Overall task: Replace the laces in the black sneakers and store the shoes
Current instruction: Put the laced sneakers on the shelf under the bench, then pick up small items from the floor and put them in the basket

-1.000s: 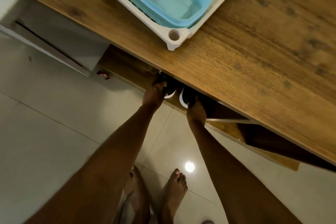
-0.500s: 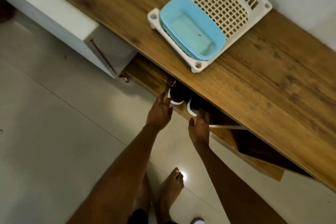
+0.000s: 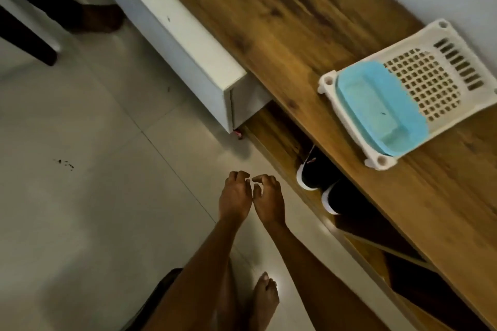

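Left hand (image 3: 235,196) and right hand (image 3: 269,200), side by side over the floor in front of the wooden bench (image 3: 309,43), fingers loosely curled, holding nothing. The black sneakers (image 3: 326,183) sit paired on the shelf under the bench top, white-soled ends outward. Probably light and flexible; those outward ends look easiest to grasp.

So there's a long wood-grain bench top (image 3: 309,43) along the pale wall, with a white plastic perforated tray (image 3: 435,72) sitting near its back edge and a light blue plastic tub (image 3: 376,113) lying in the tray's near end. A white cabinet block (image 3: 172,35) butts against the bench's front edge. Floor's glossy pale tile (image 3: 94,209).
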